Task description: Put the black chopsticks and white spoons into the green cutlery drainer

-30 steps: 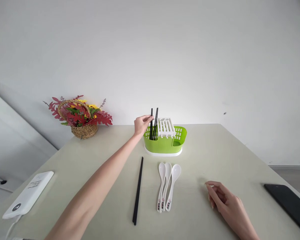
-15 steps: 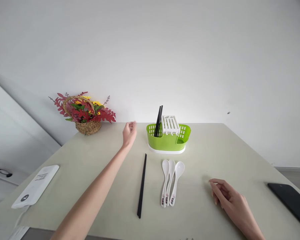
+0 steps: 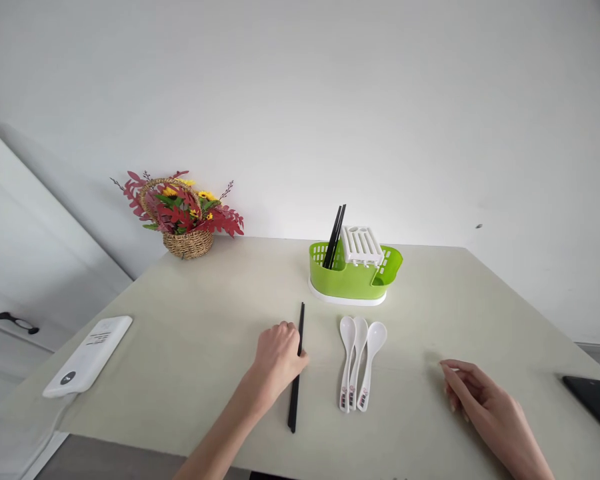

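A pair of black chopsticks (image 3: 294, 402) lies lengthwise on the table. My left hand (image 3: 279, 352) is closed around their middle, thumb on the right side and fingers curled on the left; part of the pair is hidden under it. Right of them, three white spoons (image 3: 364, 363) lie side by side, bowls pointing away from me. Behind stands a green cutlery holder (image 3: 347, 283) with a white slotted top (image 3: 363, 245) and upright black chopsticks (image 3: 334, 239) in its left compartment. My right hand (image 3: 480, 400) rests on the table farther right, fingers loosely curled in, with nothing visible in it.
A wicker basket (image 3: 189, 245) of artificial flowers stands at the back left, against the wall. On the left lies a white power bank (image 3: 89, 357) with a cable. A black phone (image 3: 593, 403) is at the right edge of the table (image 3: 220, 300).
My left hand has come back from beside the green holder and closed on the lying chopsticks. The view has shifted slightly; my right hand stays in its place.
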`<act>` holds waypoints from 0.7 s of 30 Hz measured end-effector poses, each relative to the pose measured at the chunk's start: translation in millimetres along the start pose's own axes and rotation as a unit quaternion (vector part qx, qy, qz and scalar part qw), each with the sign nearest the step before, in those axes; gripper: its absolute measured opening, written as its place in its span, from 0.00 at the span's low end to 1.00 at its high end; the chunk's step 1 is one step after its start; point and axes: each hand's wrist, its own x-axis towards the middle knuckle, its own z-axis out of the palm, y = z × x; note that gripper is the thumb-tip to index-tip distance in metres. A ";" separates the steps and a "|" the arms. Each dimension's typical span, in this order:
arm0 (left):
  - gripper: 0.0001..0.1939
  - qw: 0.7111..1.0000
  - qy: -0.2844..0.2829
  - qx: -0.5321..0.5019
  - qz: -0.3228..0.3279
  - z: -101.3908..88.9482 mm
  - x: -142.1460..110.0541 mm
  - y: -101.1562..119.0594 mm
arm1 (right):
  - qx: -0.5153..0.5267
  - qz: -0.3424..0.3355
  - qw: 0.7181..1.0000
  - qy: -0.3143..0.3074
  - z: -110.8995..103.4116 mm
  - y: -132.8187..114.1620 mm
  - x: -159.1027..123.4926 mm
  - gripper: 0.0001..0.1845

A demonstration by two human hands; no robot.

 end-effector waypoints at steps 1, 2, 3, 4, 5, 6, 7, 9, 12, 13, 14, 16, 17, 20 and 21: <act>0.07 1.000 -0.009 0.018 -0.007 -1.8 0.8 0.4 | -0.001 0.002 1.000 -0.002 0.0 0.6 -0.1 0.31; 0.07 0.999 -0.013 0.030 -0.014 -4.1 2.2 -1.6 | 0.001 0.004 1.000 -0.005 -0.1 1.3 -0.1 0.31; 0.08 0.999 -0.012 0.039 -0.019 -6.6 3.8 -5.9 | 0.004 0.005 1.000 -0.007 -0.1 2.0 -0.1 0.32; 0.08 0.999 -0.007 0.046 -0.022 -9.4 5.4 -12.0 | 0.007 0.006 1.000 -0.009 -0.2 2.6 -0.1 0.32; 0.09 0.998 0.001 0.054 -0.025 -12.6 6.6 -19.5 | 0.010 0.006 1.000 -0.010 -0.2 3.2 0.0 0.32; 0.10 0.998 0.009 0.060 -0.027 -16.1 7.1 -27.6 | 0.010 0.005 1.000 -0.010 -0.2 3.6 0.1 0.32; 0.10 0.998 0.017 0.060 -0.029 -20.0 7.0 -35.7 | 0.010 0.004 1.000 -0.009 -0.3 3.7 0.2 0.32; 0.12 0.999 0.036 0.030 -0.026 -29.0 4.6 -50.0 | 0.005 0.001 1.000 -0.005 0.0 2.7 0.1 0.32; 0.12 0.984 0.113 -0.137 0.009 -44.0 -1.2 -61.7 | 0.003 -0.007 1.000 0.009 2.5 -4.3 -1.8 0.32; 0.11 0.964 0.146 -0.218 0.028 -48.6 -2.6 -62.7 | 0.008 -0.010 1.000 0.010 4.2 -8.7 -3.2 0.31; 0.10 0.937 0.173 -0.301 0.046 -52.5 -3.3 -62.3 | 0.018 -0.013 1.000 0.008 6.2 -14.7 -4.8 0.30; 0.11 0.867 0.197 -0.451 0.072 -57.0 -1.9 -58.4 | 0.050 -0.022 0.998 -0.005 11.5 -31.4 -8.6 0.29; 0.14 0.832 0.194 -0.514 0.079 -57.2 -0.1 -55.2 | 0.067 -0.029 0.997 -0.015 14.7 -42.3 -10.4 0.28; 0.19 0.725 0.165 -0.666 0.059 -48.6 8.5 -43.0 | 0.097 -0.074 0.991 -0.051 25.9 -84.2 -12.7 0.25; 0.19 0.688 0.154 -0.708 0.046 -42.9 11.8 -38.6 | 0.096 -0.093 0.989 -0.070 30.6 -100.1 -12.1 0.25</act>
